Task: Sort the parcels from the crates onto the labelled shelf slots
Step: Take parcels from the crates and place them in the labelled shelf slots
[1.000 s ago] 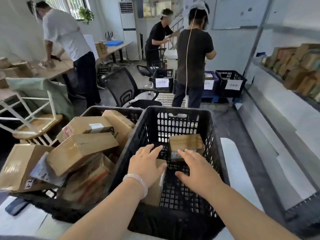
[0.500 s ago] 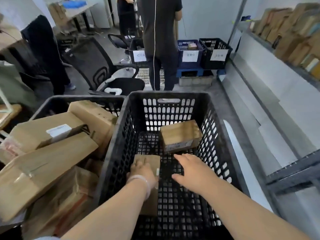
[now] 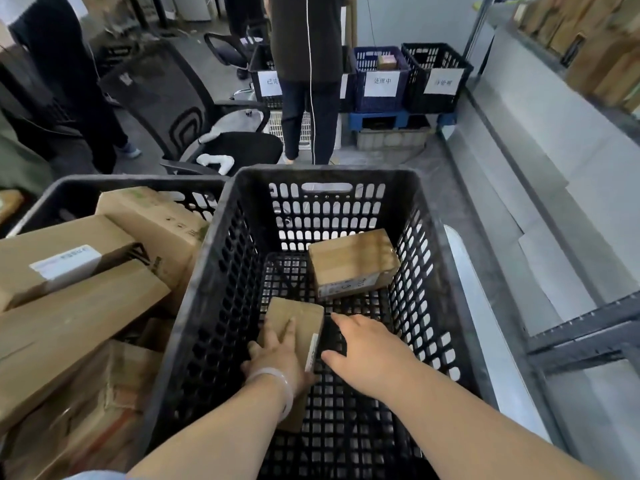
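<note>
A black plastic crate point(image 3: 221, 271) stands in front of me with two brown parcels inside. A narrow parcel point(image 3: 298, 320) stands against the crate's left wall, and my left hand point(image 3: 277, 358) lies on top of it with fingers wrapped over its near end. My right hand point(image 3: 367, 351) hovers just right of that parcel, fingers apart, holding nothing. A squarer parcel point(image 3: 349, 258) with a label on its front lies at the crate's far right. A second crate point(image 3: 104, 183) on the left is heaped with larger cardboard parcels point(image 3: 69, 306).
A grey shelf unit point(image 3: 571, 334) runs along the right, with brown parcels point(image 3: 595, 39) on its upper level. A person point(image 3: 308, 64) stands ahead beside a black office chair point(image 3: 194, 116). Labelled crates point(image 3: 381, 81) sit on the floor behind.
The view has tipped further down into the crate. My left hand has lowered onto the narrow parcel and closed over it. My right hand has dropped deeper beside it.
</note>
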Demonstrator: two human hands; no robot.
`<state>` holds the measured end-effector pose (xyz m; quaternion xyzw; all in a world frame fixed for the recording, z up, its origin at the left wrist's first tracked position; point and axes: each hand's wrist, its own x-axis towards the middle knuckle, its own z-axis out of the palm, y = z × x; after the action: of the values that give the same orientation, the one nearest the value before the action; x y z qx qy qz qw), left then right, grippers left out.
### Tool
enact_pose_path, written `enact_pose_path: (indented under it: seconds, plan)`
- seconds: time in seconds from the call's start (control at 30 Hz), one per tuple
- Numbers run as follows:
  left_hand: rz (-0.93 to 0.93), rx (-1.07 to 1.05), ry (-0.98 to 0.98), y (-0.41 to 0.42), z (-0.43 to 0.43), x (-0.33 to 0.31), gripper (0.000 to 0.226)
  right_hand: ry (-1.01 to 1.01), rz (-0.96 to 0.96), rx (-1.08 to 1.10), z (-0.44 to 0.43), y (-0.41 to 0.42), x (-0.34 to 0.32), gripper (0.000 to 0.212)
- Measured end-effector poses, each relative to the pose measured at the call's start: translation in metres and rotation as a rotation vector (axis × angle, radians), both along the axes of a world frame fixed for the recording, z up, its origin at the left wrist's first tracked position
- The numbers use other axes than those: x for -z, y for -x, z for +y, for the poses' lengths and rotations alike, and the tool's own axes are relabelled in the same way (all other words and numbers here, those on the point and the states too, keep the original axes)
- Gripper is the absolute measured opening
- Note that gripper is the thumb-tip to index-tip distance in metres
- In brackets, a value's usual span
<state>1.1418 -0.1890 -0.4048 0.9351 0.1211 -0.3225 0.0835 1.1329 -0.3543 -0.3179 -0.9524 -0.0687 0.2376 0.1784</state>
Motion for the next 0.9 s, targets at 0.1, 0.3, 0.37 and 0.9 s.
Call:
enact_pose_path:
  seconds: [0.1, 0.3, 0.37, 0.9]
  plan:
    - [-0.043, -0.157, 0.184, -0.004, 0.008, -0.010, 0.110, -0.014, 0.020, 0.036, -0.001, 0.000, -0.001, 0.074]
    - [-0.179, -0.372, 0.664, -0.012, 0.015, -0.064, 0.097, -0.295, 0.062, 0.308, -0.004, -0.008, -0.017, 0.077]
    - [-0.225, -0.365, 0.788, -0.010, 0.017, -0.083, 0.097, -0.403, 0.067, 0.381, -0.005, -0.008, -0.025, 0.076]
    - [-0.347, -0.505, 1.607, 0.014, 0.016, -0.170, 0.035, -1.074, 0.151, 0.549, -0.008, 0.003, -0.090, 0.077]
